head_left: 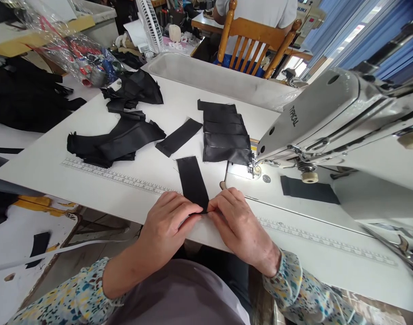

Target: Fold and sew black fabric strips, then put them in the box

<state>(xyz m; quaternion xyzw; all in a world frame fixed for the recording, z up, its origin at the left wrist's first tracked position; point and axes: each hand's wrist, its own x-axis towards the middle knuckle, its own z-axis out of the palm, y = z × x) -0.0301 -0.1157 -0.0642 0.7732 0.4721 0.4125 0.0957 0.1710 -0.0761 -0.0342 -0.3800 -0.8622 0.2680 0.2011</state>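
Note:
A black fabric strip (pixel 193 180) lies on the white sewing table, its near end pinched between my two hands. My left hand (pixel 169 219) has thumb and forefinger closed on the near left corner. At the near right corner, my right hand (pixel 238 225) pinches the same edge. Just beyond lies another loose black strip (pixel 180 136), set at a slant. To its right, several black pieces (pixel 225 133) lie overlapped in a row, the nearest reaching the sewing machine's presser foot (pixel 252 167).
Piles of black fabric (pixel 114 140) lie on the left of the table. The sewing machine (pixel 315 108) stands at right, with a black piece (pixel 310 189) under its arm. Scissors (pixel 401 248) lie at the right edge. A person sits beyond, behind a wooden chair (pixel 252 38).

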